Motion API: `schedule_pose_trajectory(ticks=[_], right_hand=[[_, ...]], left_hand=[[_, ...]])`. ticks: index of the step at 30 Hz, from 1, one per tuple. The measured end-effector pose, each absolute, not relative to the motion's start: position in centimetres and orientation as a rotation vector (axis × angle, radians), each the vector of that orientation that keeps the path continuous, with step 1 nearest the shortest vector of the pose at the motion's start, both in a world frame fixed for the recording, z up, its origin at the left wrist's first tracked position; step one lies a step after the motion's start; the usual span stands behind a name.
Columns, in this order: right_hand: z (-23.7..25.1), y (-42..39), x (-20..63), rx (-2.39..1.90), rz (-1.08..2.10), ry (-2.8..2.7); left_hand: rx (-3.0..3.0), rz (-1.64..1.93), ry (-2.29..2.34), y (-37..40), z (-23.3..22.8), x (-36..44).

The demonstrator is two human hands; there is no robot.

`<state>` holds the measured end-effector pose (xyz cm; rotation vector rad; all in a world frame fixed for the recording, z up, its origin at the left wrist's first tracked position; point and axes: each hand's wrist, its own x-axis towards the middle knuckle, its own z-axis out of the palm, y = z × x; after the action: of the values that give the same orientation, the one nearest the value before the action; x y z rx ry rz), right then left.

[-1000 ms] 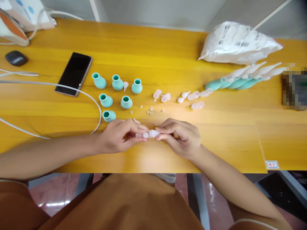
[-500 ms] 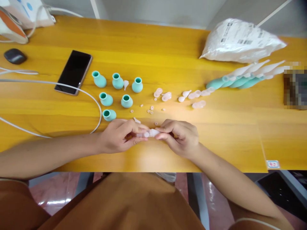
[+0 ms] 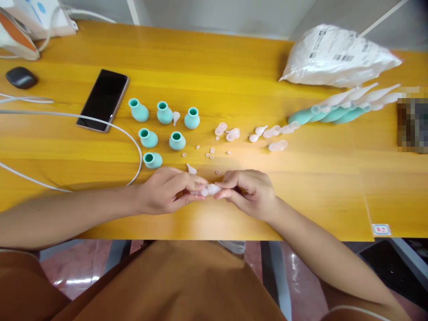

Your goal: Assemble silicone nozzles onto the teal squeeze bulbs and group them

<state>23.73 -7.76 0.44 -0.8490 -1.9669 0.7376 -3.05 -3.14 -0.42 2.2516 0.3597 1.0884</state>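
Note:
Near the table's front edge, my left hand [image 3: 175,189] pinches a small translucent white plastic piece [image 3: 210,190] from the left. The fingertips of my right hand [image 3: 249,191] are closed on its narrower right end. Fingers cover part of the piece, so its full shape is hidden. Just beyond my left fingers lies a loose white funnel-shaped piece [image 3: 191,169]. Several tiny pale rings [image 3: 211,151] are scattered past my hands. Several turquoise vase-shaped bottles [image 3: 177,141] with open mouths stand or lean beyond my left hand.
Pale round plastic parts [image 3: 233,134] and white bulb-shaped pieces [image 3: 261,130] lie mid-table. At right are nested turquoise and white cones [image 3: 337,115] and a white plastic bag [image 3: 337,58]. A phone [image 3: 103,100], a black mouse [image 3: 21,78] and a white cable [image 3: 133,149] occupy the left.
Both hands keep hold of the small piece near the same spot. My fingers have shifted slightly, showing more of the loose funnel-shaped piece beyond my left hand.

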Motion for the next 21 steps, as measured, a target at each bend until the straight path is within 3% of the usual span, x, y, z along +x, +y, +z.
schedule_pose_trajectory(ticks=[10, 21], right_hand=[[0.25, -7.52, 23.9, -0.725, 0.828, -1.993], [0.33, -7.16, 23.73, -0.706, 0.636, -2.004]], left_hand=[[2.274, 1.03, 0.247, -3.35, -0.5, -3.32], [2.232, 1.117, 0.288, -3.21, -0.31, -2.86]])
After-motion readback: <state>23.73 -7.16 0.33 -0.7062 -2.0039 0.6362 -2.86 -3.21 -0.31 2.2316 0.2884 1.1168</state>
